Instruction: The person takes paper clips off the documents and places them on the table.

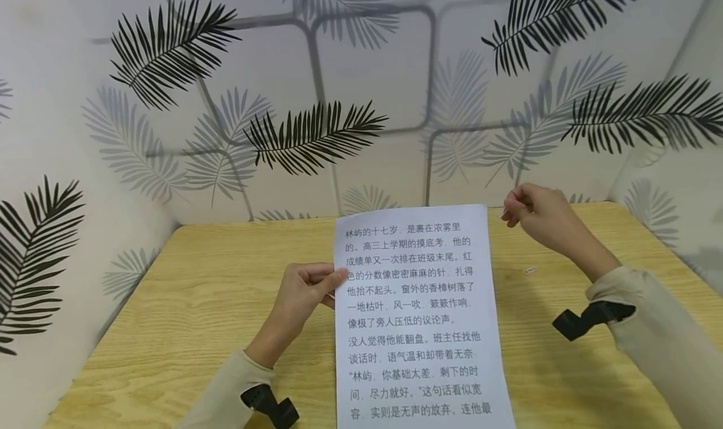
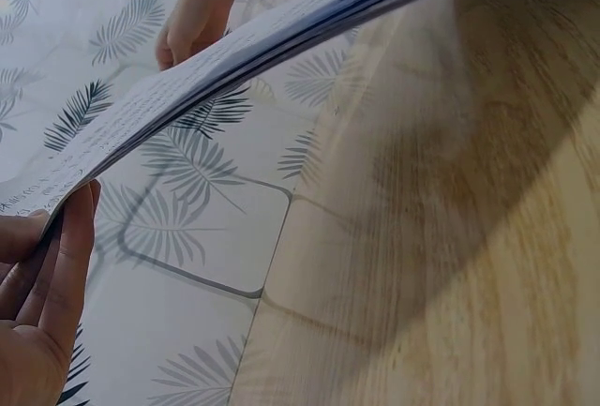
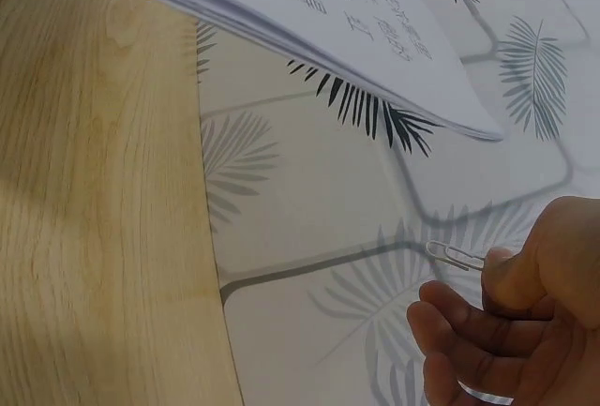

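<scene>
A stack of printed paper sheets (image 1: pixel 415 328) is held up over the table, its text side facing me. My left hand (image 1: pixel 302 297) grips the stack by its left edge, thumb on the front and fingers behind; the left wrist view shows several layered sheets (image 2: pixel 234 59) in that grip. To the right of the stack's top corner, my right hand (image 1: pixel 536 216) is raised and apart from the paper. Between its thumb and forefinger it pinches a white paper clip (image 3: pixel 455 255), whose looped end points toward the sheets in the right wrist view.
Another small white paper clip (image 1: pixel 530 270) lies on the wooden table (image 1: pixel 226 278), below my right hand. Behind the table's far edge rises a wall (image 1: pixel 373 71) patterned with leaves. Black wrist devices (image 1: pixel 593 319) sit on both sleeves.
</scene>
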The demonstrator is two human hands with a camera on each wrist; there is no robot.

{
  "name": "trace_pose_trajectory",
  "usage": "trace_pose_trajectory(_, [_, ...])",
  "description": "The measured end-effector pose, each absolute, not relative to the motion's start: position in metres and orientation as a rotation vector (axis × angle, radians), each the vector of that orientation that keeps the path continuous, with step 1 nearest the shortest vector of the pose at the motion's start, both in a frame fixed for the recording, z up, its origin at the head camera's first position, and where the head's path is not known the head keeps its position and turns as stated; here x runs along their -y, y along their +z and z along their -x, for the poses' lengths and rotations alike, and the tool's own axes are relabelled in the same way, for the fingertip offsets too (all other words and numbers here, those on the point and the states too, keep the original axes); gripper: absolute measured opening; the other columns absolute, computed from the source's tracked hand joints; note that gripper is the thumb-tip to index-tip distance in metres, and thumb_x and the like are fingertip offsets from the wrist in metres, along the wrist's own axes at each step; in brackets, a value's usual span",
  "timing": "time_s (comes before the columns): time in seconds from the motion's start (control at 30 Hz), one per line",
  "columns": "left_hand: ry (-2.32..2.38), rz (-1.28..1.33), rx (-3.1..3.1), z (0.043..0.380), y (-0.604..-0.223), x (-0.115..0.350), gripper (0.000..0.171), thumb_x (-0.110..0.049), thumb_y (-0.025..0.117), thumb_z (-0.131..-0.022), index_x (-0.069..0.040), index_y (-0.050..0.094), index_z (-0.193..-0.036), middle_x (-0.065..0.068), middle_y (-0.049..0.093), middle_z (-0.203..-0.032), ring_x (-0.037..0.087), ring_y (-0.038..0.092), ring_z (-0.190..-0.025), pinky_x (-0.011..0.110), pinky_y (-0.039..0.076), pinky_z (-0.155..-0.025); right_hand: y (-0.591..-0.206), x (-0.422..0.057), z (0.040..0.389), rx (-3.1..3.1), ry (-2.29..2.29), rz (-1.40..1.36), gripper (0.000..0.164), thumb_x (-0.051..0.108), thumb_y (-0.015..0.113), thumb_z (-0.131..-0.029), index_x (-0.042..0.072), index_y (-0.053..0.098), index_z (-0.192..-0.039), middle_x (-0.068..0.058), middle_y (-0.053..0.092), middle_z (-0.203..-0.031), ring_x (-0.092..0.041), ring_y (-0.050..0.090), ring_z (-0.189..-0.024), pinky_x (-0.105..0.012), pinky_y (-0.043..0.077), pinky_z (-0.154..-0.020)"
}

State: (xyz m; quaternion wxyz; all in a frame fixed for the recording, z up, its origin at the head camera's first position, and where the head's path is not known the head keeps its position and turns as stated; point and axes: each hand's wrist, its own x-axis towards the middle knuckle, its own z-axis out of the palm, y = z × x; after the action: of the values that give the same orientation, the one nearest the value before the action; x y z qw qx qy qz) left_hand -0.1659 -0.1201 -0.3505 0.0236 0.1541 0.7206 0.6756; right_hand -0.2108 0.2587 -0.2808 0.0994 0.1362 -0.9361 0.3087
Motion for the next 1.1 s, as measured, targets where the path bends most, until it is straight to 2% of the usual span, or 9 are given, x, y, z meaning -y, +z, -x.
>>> trace_pose_trajectory(0.33, [2.096,-0.473,-2.218,0.165,-0.352,0.12,0.022,-0.001,0.064,-0.091,0.016,0.067,-0.105,0.025,0.07,-0.088,0.018,0.069,-0.064,0.029,0.059,-0.056,-0.298,-0.277,0.208,2.801,0.914,-0.386,0.02,0.01,0.043,-0.103,-0.004,0.056,-0.096,-0.014,0.068,-0.088,-0.027,0.066,-0.079,-0.025,0.048,-0.063])
trace_pose_trajectory(0.6, [2.096,-0.486,-2.218,0.167,-0.352,0.119,0.022,-0.002,0.064,-0.092,0.015,0.067,-0.105,0.025,0.07,-0.089,0.019,0.07,-0.064,0.03,0.059,-0.056,-0.317,-0.291,0.201,2.853,0.928,-0.33,0.023,0.013,0.043,-0.104,-0.005,0.056,-0.098,-0.012,0.068,-0.089,-0.023,0.066,-0.078,-0.029,0.051,-0.067])
trace_pose_trajectory(0.9, [2.088,-0.489,-2.218,0.166,-0.353,0.118,0.019,-0.001,0.064,-0.091,0.013,0.069,-0.103,0.021,0.072,-0.087,0.019,0.07,-0.065,0.03,0.059,-0.055,-0.344,-0.309,0.192,2.955,0.95,-0.297,0.026,0.013,0.043,-0.104,-0.009,0.056,-0.101,-0.013,0.066,-0.084,-0.02,0.06,-0.07,-0.028,0.048,-0.056])
trace_pose_trajectory(1.1, [2.062,-0.453,-2.21,0.168,-0.359,0.118,0.019,-0.003,0.065,-0.092,0.013,0.069,-0.102,0.019,0.072,-0.087,0.018,0.069,-0.066,0.028,0.058,-0.055,-0.363,-0.315,0.187,3.031,0.919,-0.271,0.029,0.015,0.042,-0.104,-0.008,0.057,-0.094,-0.007,0.061,-0.077,-0.016,0.05,-0.065,-0.028,0.041,-0.053])
